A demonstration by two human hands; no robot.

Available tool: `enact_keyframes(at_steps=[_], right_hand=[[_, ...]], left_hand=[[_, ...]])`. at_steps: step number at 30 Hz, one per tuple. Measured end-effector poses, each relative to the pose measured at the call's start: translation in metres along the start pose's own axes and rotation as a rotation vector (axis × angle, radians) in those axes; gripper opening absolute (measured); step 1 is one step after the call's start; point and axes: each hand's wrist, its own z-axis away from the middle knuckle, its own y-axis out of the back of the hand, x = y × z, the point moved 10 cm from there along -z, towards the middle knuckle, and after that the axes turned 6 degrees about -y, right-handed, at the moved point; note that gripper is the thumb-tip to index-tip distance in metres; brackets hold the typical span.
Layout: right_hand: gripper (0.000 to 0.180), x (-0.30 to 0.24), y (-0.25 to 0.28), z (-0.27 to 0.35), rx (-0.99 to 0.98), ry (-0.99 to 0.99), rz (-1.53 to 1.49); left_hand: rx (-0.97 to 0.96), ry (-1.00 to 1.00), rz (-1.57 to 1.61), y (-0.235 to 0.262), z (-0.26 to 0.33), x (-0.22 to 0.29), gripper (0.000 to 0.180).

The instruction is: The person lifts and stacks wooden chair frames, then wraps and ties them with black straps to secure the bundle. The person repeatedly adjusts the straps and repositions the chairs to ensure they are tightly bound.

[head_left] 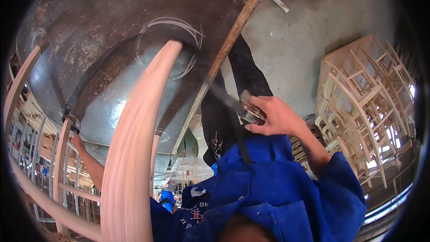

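My right hand (280, 116), in front of my waist, is closed round a metal ratchet buckle (253, 114). A dark strap (221, 94) runs from the buckle over the table edge, and a loose length of it hangs down by my blue shirt. The strap curves across the table past the feet of a pale unfinished wooden chair frame (130, 166). At the left, my left hand (78, 142) grips beside a chair leg (62, 152), by a black part of the strap; its fingers are small and partly hidden. The large curved chair post stands close to me between my hands.
The chair frame stands on a worn metal-topped table (103, 0) with a wooden edge (233, 31) and chalk circles (197, 36). Stacked wooden chair frames (358, 94) are on the floor at right. A pale strip (278, 2) lies on the concrete floor. More frames fill the far left.
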Motion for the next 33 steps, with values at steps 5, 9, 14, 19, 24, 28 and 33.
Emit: enact_keyframes(at_steps=[5,9,14,19,24,28,33], right_hand=[[0.052,0.043,-0.012,0.019,-0.013,-0.128,0.127],[0.048,0.042,0.004,0.028,0.088,-0.145,0.139],[0.047,0.024,0.032,0.038,0.290,-0.017,0.354],[0.045,0.023,0.029,0.039,0.171,0.083,0.277],[0.048,-0.022,0.038,0.030,0.304,0.302,0.226],[0.045,-0.075,0.030,0.011,0.427,0.492,0.302],[0.046,-0.124,-0.012,-0.022,0.486,0.565,0.295]], left_hand=[[-0.024,-0.001,-0.034,0.002,-0.002,-0.006,0.022],[-0.044,0.005,-0.057,-0.002,-0.001,-0.008,0.022],[-0.062,0.014,-0.087,-0.005,0.006,-0.012,0.022],[-0.057,0.029,-0.086,0.004,0.036,-0.006,0.022],[-0.052,0.033,-0.070,0.017,0.074,0.019,0.022],[-0.053,0.057,-0.044,0.017,0.108,0.030,0.022],[-0.071,0.068,-0.049,0.015,0.134,0.046,0.022]])
